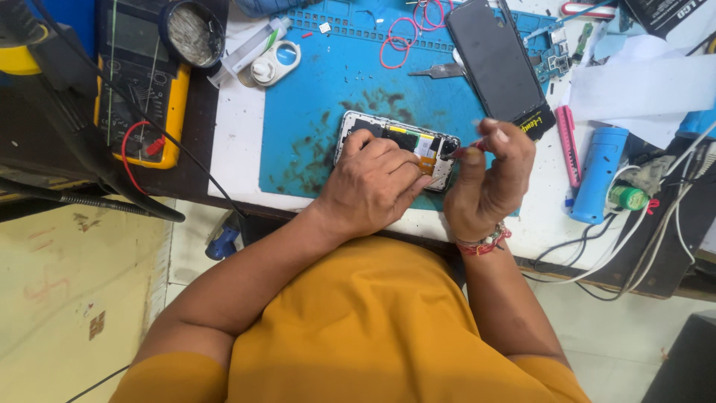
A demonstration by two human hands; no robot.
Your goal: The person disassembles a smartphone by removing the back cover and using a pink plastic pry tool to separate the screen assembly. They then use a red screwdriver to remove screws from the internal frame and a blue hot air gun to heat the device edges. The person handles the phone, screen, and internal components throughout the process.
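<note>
Left hand [373, 183] presses flat on the opened phone [399, 142]; right hand [488, 175], raised, apparently pinches a red tool [471, 150].

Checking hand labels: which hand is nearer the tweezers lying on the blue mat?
Right. The right hand is just below and right of the tweezers; the left hand rests on the opened phone, further down-left.
</note>
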